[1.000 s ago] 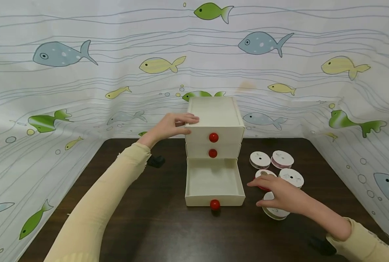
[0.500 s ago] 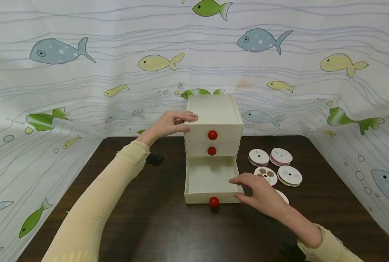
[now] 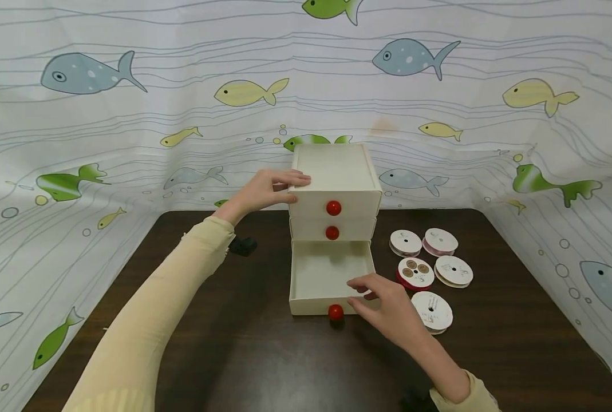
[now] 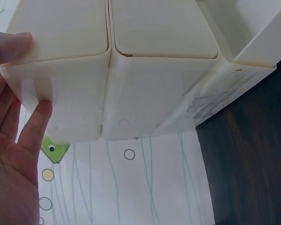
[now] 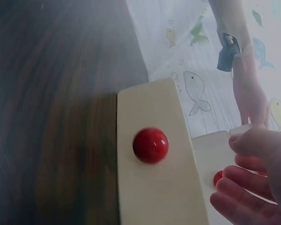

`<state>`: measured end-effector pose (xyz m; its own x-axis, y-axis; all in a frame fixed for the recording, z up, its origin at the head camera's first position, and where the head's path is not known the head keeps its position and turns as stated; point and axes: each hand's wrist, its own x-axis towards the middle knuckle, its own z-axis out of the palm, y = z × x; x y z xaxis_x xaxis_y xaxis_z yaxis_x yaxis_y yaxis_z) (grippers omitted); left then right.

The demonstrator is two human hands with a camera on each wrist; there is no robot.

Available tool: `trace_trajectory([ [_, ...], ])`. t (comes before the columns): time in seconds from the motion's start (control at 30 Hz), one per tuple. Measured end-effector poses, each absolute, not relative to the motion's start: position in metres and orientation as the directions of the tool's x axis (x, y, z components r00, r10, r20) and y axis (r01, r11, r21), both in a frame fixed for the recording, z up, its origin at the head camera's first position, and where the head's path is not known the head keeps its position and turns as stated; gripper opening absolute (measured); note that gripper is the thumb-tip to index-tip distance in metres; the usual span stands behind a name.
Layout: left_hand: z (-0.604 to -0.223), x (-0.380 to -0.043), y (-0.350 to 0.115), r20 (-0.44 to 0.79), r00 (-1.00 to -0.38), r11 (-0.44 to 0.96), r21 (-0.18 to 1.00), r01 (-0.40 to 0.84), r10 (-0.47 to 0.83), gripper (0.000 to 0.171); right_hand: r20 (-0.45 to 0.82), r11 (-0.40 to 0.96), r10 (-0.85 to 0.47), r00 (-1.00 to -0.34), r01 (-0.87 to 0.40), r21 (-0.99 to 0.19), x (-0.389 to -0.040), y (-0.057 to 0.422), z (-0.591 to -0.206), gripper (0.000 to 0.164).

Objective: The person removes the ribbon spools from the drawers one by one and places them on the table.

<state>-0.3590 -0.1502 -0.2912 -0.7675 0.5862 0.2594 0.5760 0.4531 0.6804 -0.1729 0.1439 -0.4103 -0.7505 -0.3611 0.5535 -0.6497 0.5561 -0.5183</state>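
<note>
A small white cabinet (image 3: 335, 166) of three stacked drawers with red round knobs stands on the dark table. Its bottom drawer (image 3: 331, 272) is pulled out and nothing shows inside it. My left hand (image 3: 264, 191) grips the cabinet's upper left edge; in the left wrist view the thumb lies on the front face and another finger on the side wall (image 4: 150, 93). My right hand (image 3: 388, 309) hovers at the right end of the drawer front, holding nothing, thumb and fingers apart. The bottom red knob (image 5: 151, 145) is close to that hand.
Right of the cabinet lie several ribbon spools, among them a red-edged spool (image 3: 415, 273) and a white spool (image 3: 432, 311) nearest the front. A fish-printed white sheet (image 3: 182, 80) walls the table (image 3: 264, 366) at the back and sides.
My right hand has moved left from over the spools to the front of the pulled-out drawer, uncovering the spools. The left hand stays on the cabinet. The head view has tilted slightly down.
</note>
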Motion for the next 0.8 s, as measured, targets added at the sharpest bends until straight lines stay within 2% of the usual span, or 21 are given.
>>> trace_trajectory([
  [0.2,-0.292,-0.359,-0.149,0.268,-0.765,0.431,0.696,0.574,0.585,0.041,0.501,0.557,-0.278,-0.819,-0.563,-0.611,-0.161,0.136,-0.42,0.027],
  [0.47,-0.293,-0.361,-0.149,0.267,-0.775,0.447,0.691,0.568,0.573,0.042,0.378,0.583,-0.235,-0.895,-0.441,-0.682,-0.155,0.122,-0.434,0.024],
  [0.8,-0.296,-0.361,-0.147,0.267,-0.777,0.436,0.703,0.562,0.571,0.043,0.244,0.539,-0.044,-0.969,-0.229,-0.811,-0.154,0.106,-0.449,0.016],
])
